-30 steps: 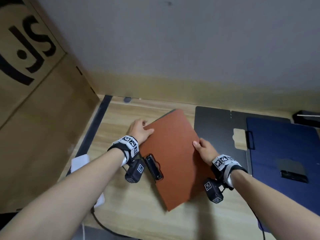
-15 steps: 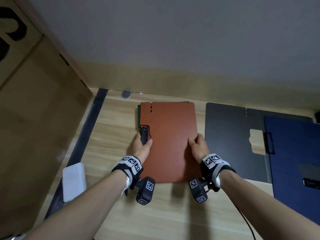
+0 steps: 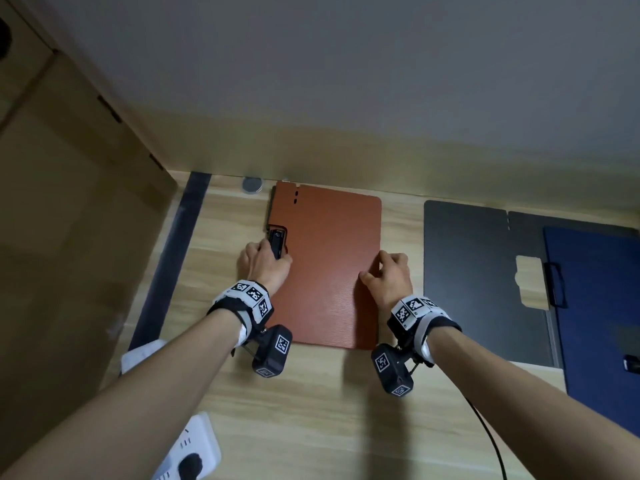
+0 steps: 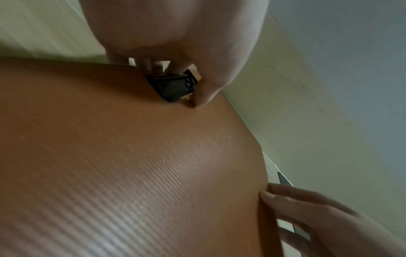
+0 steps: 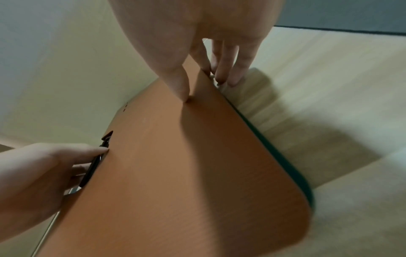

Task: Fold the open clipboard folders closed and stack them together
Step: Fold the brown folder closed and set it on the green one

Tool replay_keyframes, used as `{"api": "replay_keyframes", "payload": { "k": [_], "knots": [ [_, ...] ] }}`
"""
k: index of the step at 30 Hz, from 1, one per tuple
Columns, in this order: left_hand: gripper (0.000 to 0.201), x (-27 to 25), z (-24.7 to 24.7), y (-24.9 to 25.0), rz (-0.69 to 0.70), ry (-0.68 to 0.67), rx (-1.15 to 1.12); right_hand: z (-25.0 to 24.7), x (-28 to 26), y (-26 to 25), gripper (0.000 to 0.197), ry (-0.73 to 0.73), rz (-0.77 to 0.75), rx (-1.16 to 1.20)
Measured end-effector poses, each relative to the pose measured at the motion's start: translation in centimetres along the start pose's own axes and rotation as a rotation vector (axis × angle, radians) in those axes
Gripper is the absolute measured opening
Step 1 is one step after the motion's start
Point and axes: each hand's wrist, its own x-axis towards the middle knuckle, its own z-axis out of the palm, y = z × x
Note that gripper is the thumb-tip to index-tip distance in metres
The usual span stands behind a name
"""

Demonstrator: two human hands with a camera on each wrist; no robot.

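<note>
At twelve o'clock on the desk (image 3: 311, 410), against the wall: closed orange folder (image 3: 329, 271) atop a green one. Left hand (image 3: 265, 268) grip clamped on its clip (image 3: 277, 242), right hand (image 3: 388, 282) pinching the three o'clock edge. Best squared edge to edge before letting go.

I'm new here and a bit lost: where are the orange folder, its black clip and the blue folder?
orange folder (image 3: 329, 265), head view, middle of cover.
black clip (image 3: 276, 242), head view, top of clip.
blue folder (image 3: 595, 306), head view, bare cover.
</note>
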Motion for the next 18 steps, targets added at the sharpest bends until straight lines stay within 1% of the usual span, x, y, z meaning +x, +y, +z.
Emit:
{"api": "replay_keyframes", "payload": {
  "k": [6,10,12,14,16,18],
  "knots": [
    [0.078,-0.7,0.5,-0.1,-0.013,-0.023,-0.062,0.3,0.0,-0.9,0.035,0.013,-0.020,-0.048],
    [0.079,-0.6,0.5,0.1,-0.014,-0.016,-0.040,0.0,-0.3,-0.7,0.038,-0.014,-0.042,-0.095],
    [0.078,-1.0,0.4,0.4,-0.021,-0.002,-0.054,-0.4,-0.5,-0.3,0.040,-0.032,-0.028,-0.064],
    [0.076,-1.7,0.3,1.2,-0.022,0.068,-0.119,-1.3,-0.9,0.3,0.034,-0.054,-0.009,-0.004],
    [0.073,-2.7,0.5,2.4,0.023,0.184,-0.175,-2.4,-1.5,1.6,0.030,-0.069,-0.006,0.028],
    [0.072,-3.7,1.1,4.0,0.109,0.245,-0.198,-3.7,-2.2,3.5,0.036,-0.048,-0.007,0.070]
  ]
}}
